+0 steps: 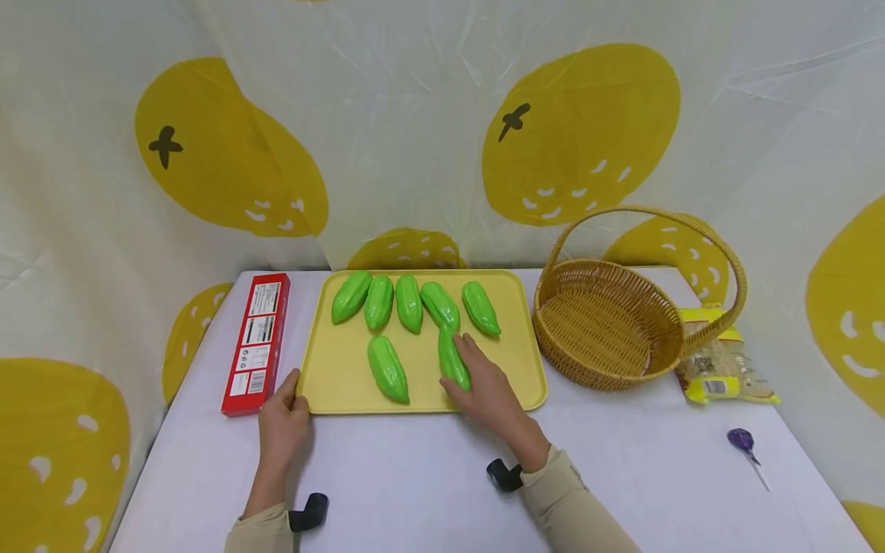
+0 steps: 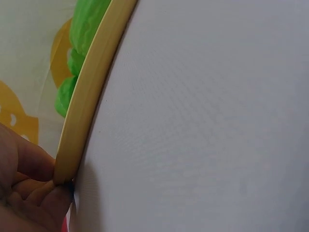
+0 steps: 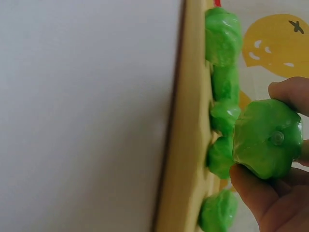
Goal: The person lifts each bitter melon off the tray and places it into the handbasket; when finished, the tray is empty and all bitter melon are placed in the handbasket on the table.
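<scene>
My right hand (image 1: 486,389) holds a glossy green ridged toy vegetable (image 3: 267,139) over the right part of the yellow tray (image 1: 422,395), thumb on one side and fingers on the other. In the right wrist view its blunt end with a small round nub faces the camera. Pinched between thumb and fingers of my left hand (image 1: 282,421) is the tray's near left corner. Several like vegetables (image 1: 409,303) lie in a row along the tray's far side. One more vegetable (image 1: 389,370) lies nearer, left of the right hand.
A red box (image 1: 256,346) lies left of the tray. To the right stands a wicker basket (image 1: 598,326) with a tall handle, with a yellow-and-clear food bag (image 1: 726,361) behind its right side. A purple lollipop (image 1: 741,440) lies at the table's right.
</scene>
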Motion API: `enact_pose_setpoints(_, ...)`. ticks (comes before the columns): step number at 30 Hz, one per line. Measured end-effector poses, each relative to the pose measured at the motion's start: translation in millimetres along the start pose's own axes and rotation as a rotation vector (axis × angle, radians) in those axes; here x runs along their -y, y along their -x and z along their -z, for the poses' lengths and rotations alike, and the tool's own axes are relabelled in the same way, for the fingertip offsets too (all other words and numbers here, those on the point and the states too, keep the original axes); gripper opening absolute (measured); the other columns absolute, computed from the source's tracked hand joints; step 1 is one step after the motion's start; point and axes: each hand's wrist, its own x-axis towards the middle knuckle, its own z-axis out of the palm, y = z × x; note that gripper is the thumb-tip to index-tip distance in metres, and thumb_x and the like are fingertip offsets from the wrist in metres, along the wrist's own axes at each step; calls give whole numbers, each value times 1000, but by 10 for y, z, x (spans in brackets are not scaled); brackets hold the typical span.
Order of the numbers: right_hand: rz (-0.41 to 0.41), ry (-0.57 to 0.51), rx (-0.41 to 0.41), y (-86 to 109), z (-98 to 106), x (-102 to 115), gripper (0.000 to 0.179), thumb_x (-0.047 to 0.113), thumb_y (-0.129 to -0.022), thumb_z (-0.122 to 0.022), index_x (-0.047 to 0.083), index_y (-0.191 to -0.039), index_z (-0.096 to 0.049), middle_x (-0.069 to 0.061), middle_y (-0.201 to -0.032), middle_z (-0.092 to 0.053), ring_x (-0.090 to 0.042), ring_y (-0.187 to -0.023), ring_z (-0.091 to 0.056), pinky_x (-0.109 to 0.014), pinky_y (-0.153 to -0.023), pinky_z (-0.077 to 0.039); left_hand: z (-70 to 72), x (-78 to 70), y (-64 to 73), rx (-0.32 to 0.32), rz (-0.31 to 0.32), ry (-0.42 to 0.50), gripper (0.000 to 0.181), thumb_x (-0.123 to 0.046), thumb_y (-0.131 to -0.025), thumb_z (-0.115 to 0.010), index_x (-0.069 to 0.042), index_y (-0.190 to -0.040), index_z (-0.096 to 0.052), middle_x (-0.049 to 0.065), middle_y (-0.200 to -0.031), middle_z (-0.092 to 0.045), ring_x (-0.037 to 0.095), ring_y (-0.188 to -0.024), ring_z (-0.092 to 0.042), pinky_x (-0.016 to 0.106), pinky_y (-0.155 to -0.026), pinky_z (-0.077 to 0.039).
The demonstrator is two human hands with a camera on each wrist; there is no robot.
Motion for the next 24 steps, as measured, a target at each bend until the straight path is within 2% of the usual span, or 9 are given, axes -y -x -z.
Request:
enact_pose_setpoints(8,47,-22,-78,11,230,51,77,28,-95,-71,4,-158,-35,-25,-162,-35,-40,-148,-41,-56,-118,-41,58,-29,-104,-4,-26,-23,54,-3,-103,-43,-1,-156,-35,20,-161,-39,39,-152,-35,52,-118,-40)
enact_pose_setpoints(10,64,-23,-104,22,284,58,77,26,-94,-72,2,-158,-36,-26,-161,-37,-41,-147,-41,-56,-117,-41,76,-42,-137,11,-23,-46,54,-4,-103,-44,-1,-156,-36,20,-160,-40,39,-150,-37,50,-116,-44)
enact_pose_setpoints(12,80,-24,-126,33,335,52,78,24,-93,-74,0,-157,-36,-28,-159,-39,-42,-146,-42,-56,-117,-42,89,-51,-170,27,-8,-76,53,-6,-103,-45,-3,-156,-37,19,-160,-42,39,-149,-40,42,-109,-53)
enact_pose_setpoints(14,88,-28,-143,41,381,40,77,23,-92,-74,-1,-156,-37,-28,-158,-39,-42,-145,-43,-56,-117,-42,100,-55,-190,37,7,-105,52,-7,-104,-46,-5,-156,-39,17,-160,-43,39,-148,-42,24,-96,-56)
enact_pose_setpoints(17,89,-36,-161,44,446,5,77,23,-92,-74,-1,-156,-37,-28,-159,-39,-41,-144,-46,-56,-114,-45,107,-53,-207,36,11,-126,51,-7,-103,-46,-6,-154,-42,17,-159,-45,39,-145,-45,6,-76,-44)
enact_pose_setpoints(19,82,-35,-170,44,494,-20,78,25,-93,-74,-1,-156,-37,-26,-160,-39,-40,-143,-47,-55,-112,-46,110,-52,-211,31,2,-121,51,-6,-103,-46,-6,-154,-42,18,-158,-45,39,-144,-46,2,-70,-40)
enact_pose_setpoints(24,88,-74,-206,51,645,-94,78,25,-93,-74,2,-157,-37,-24,-160,-40,-39,-145,-45,-56,-114,-45,108,-35,-210,10,-15,-107,51,-5,-102,-45,-6,-153,-44,18,-157,-47,38,-140,-50,2,-68,-40)
